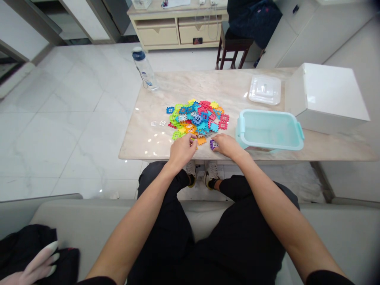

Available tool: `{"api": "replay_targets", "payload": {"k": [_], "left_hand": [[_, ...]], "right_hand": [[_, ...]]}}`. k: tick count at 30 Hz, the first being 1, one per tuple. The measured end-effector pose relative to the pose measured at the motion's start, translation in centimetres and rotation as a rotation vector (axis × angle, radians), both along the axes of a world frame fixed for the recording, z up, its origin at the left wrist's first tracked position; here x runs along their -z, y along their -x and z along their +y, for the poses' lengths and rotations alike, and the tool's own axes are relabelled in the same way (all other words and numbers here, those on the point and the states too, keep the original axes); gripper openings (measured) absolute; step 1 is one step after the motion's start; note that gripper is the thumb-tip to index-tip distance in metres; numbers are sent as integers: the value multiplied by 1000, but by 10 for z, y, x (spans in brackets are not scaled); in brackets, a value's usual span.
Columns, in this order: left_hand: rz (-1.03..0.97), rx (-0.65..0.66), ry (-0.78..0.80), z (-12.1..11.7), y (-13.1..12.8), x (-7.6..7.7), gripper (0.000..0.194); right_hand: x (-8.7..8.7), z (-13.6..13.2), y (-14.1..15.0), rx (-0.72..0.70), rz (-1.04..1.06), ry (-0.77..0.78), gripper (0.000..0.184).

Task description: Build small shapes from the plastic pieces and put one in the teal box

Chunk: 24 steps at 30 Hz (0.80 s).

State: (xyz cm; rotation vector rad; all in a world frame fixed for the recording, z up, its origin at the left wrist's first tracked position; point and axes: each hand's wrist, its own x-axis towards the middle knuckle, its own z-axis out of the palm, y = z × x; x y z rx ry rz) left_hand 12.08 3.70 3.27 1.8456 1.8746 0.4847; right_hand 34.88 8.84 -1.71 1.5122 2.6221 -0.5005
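black trousers [249,209] come nearest in the head view; beyond them, the pile of notched plastic pieces [196,118] sits on the worktop [204,83]. at the pile's near edge, the left hand [184,146] has curled fingers; whether they grip anything, i cannot tell. just right of that edge, the right hand [227,144] pinches a purple piece [213,144] with a white frame in it. the step seems to be sorting out or fitting single pieces; the next move calls for a steady fingertip grip. right of the pile, an aqua bin [268,112] stands open, its bottom showing; farther right, a white box [332,91] hides its contents.
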Motion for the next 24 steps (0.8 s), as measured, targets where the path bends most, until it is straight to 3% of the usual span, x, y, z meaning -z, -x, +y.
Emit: {"api": "replay_targets", "payload": {"k": [24], "left_hand": [[-10, 8, 6, 0, 1, 1, 23]], "right_hand": [[8, 4, -6, -7, -14, 16, 39]]}}
